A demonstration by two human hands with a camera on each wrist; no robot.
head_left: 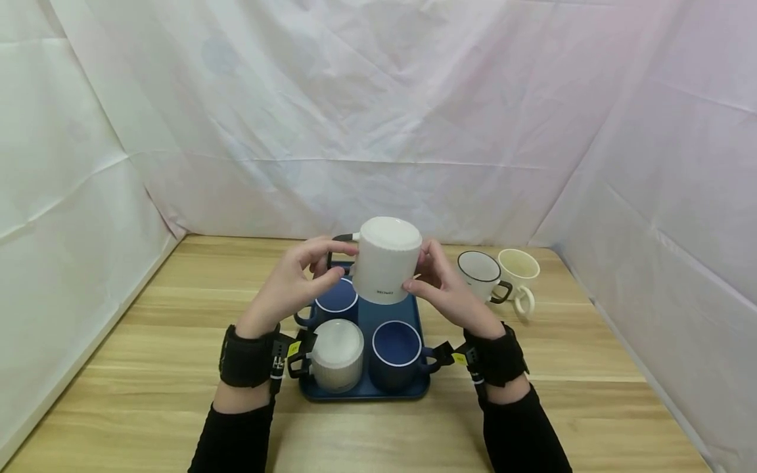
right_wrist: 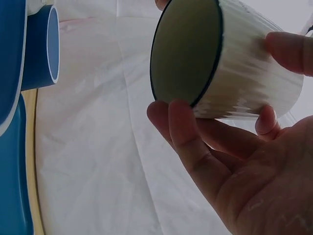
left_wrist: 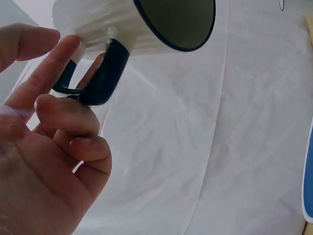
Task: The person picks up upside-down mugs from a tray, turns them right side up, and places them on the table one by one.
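A white ribbed mug (head_left: 386, 259) with a dark handle (head_left: 342, 238) is held upside down above a blue tray (head_left: 365, 387). My left hand (head_left: 296, 279) pinches the handle (left_wrist: 95, 81) on the mug's left side. My right hand (head_left: 442, 289) grips the mug's body (right_wrist: 244, 73), fingers curled round it near the dark rim. On the tray stand two blue mugs (head_left: 336, 301) (head_left: 395, 353) and another upside-down white ribbed mug (head_left: 336, 353).
A white mug with a black rim and handle (head_left: 480, 274) and a cream mug (head_left: 519, 272) stand on the wooden table (head_left: 148, 341) to the right of the tray. White cloth walls (head_left: 378, 118) enclose the table at the back and on both sides.
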